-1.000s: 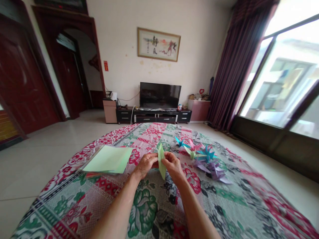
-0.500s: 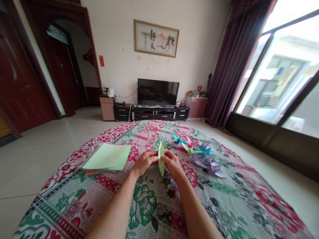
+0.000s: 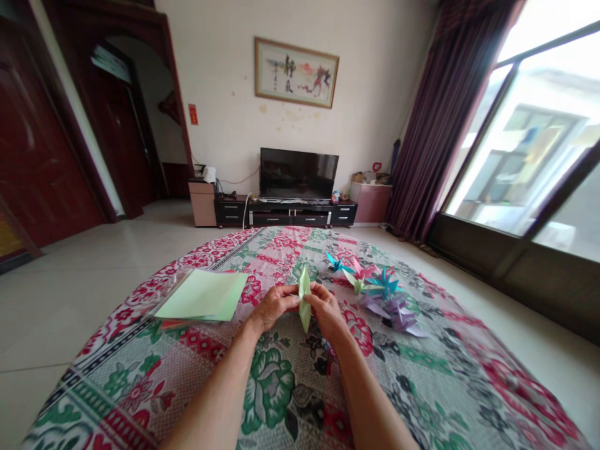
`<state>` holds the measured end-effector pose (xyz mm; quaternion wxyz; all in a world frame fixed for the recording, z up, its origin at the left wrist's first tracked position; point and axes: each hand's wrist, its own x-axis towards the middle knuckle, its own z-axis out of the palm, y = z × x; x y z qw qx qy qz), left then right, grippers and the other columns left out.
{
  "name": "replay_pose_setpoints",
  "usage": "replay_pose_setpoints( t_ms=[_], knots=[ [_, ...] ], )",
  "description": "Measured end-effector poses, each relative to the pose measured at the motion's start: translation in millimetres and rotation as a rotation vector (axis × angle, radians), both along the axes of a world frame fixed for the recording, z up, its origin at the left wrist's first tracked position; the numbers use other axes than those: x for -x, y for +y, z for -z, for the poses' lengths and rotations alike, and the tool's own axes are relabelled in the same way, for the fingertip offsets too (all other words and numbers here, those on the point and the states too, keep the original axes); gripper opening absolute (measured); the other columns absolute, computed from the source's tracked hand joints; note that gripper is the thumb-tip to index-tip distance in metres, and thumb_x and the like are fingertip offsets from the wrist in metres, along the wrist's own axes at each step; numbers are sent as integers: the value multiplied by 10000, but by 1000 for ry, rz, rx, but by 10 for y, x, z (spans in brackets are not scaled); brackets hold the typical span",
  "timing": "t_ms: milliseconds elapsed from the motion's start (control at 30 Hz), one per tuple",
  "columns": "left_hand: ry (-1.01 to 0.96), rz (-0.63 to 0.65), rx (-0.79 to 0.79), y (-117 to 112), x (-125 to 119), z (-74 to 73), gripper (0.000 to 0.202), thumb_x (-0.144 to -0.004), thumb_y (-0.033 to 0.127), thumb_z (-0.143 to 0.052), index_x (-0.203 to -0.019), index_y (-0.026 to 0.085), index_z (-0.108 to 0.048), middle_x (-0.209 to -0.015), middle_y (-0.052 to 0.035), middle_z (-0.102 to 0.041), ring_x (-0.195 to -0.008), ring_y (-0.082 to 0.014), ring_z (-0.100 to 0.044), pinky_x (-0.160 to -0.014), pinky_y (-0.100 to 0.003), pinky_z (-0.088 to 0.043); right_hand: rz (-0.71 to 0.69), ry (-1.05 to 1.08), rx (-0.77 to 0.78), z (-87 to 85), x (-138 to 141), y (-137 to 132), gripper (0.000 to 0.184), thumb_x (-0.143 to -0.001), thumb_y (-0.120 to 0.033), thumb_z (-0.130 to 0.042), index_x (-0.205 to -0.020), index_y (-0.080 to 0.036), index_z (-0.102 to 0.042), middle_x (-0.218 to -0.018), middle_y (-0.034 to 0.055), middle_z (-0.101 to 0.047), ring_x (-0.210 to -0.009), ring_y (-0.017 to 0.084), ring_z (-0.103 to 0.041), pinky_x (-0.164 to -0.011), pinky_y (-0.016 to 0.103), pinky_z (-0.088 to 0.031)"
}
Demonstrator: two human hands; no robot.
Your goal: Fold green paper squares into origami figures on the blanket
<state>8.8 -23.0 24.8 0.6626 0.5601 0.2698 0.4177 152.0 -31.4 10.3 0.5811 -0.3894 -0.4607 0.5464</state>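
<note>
A narrow piece of folded light-green paper (image 3: 304, 306) stands upright between my two hands, above the middle of the table. My left hand (image 3: 276, 307) pinches its left side with thumb and fingers. From the other side, my right hand (image 3: 325, 306) grips it, thumb pressed on the near face. The fingertips behind the paper are partly hidden. To the right lie several folded paper cranes: blue (image 3: 385, 283), pink (image 3: 360, 270), light green (image 3: 358, 284) and purple (image 3: 401, 315). On the left rests a stack of square paper (image 3: 204, 296), with a light-green sheet on top.
A patterned cloth (image 3: 267, 387) in red, green and grey covers the round table. Beyond the table stand a low black TV cabinet (image 3: 290, 214) and a television (image 3: 299, 174). A dark purple curtain (image 3: 429, 137) hangs beside the window at right.
Both hands keep their hold on the folded paper with hardly any movement. The whole view has shifted very slightly.
</note>
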Motion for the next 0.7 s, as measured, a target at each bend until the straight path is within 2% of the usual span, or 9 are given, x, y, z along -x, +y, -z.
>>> replay_pose_setpoints(
  t_ms=[400,533,700],
  knots=[
    [-62,48,19,12,-22,33,486,-674,272,-678,-1141,146,-622,-912,-73,-703,-852,-215,-631,-802,-325,-456,-19,115,25,22,-22,7,298,-581,-284,-683,-853,-202,-594,-666,-35,-624,-512,99,-519,-507,214,-401],
    [-51,36,13,0,-40,25,467,-673,245,-641,-1128,141,-628,-874,-68,-703,-790,-200,-631,-761,-309,-457,-25,122,27,6,-18,-3,301,-574,-280,-685,-850,-199,-598,-670,-36,-619,-528,96,-520,-515,213,-402],
    [2,-69,-46,9,-89,25,408,-681,184,-536,-1067,134,-658,-798,-39,-697,-660,-154,-597,-637,-250,-442,23,44,-10,-17,12,-7,263,-595,-262,-654,-841,-188,-598,-680,-25,-618,-562,109,-531,-534,223,-416]
  ],
)
